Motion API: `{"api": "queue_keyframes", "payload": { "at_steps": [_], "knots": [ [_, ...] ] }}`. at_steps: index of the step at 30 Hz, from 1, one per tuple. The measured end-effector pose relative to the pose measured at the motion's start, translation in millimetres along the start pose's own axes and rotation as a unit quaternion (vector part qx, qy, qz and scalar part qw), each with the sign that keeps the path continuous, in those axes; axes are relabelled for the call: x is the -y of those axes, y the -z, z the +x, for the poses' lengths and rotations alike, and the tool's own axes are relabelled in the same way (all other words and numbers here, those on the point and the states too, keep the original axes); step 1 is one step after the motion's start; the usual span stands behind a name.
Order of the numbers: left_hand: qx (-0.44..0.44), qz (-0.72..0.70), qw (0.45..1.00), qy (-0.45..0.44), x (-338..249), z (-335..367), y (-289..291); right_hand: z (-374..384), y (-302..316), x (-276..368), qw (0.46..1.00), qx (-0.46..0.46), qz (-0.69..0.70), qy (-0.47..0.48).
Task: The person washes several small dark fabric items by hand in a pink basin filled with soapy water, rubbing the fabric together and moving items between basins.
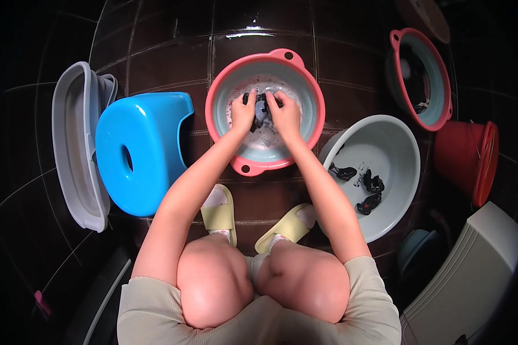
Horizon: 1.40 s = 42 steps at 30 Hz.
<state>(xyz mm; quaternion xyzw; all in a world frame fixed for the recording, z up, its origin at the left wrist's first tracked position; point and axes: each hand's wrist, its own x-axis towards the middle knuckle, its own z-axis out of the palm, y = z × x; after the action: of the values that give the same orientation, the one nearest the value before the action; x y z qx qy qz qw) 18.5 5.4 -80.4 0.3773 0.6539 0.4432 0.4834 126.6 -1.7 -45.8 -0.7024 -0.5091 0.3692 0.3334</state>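
Note:
Both hands are over soapy water in a round pink-rimmed basin (313, 92) on the floor in front of me. Between them I hold a small wet black-and-grey cloth, which looks like a sock (261, 109). My left hand (243, 112) is closed on its left side, with thumb and fingers pinching the fabric. On the opposite side my right hand (285, 115) grips the cloth in the same way. The hands cover part of the cloth. Suds (265, 141) float around it.
To the right stands a large pale tub (400, 167) with several crumpled black cloths (373, 183) inside. Beyond it are another pink-rimmed basin (443, 86) holding dark cloth and a red bucket (457, 150). A blue stool (149, 167) and a grey folded tub (69, 144) are at left.

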Motion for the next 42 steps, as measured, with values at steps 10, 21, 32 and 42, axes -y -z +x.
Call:
{"api": "queue_keyframes", "payload": {
  "at_steps": [10,21,32,42],
  "knots": [
    [0.071,-0.114,0.954,0.268,-75,-28,2,-20,7,63,0.998,0.039,0.028,-0.046],
    [0.089,-0.091,0.965,0.230,-72,-34,4,-32,13,62,1.000,0.021,0.012,-0.016],
    [0.071,-0.074,0.974,0.200,-68,-40,-11,-23,20,53,1.000,0.001,-0.031,0.003],
    [0.093,-0.175,0.952,0.233,-88,-30,7,-43,22,82,1.000,0.020,0.006,0.007]
  ]
}}
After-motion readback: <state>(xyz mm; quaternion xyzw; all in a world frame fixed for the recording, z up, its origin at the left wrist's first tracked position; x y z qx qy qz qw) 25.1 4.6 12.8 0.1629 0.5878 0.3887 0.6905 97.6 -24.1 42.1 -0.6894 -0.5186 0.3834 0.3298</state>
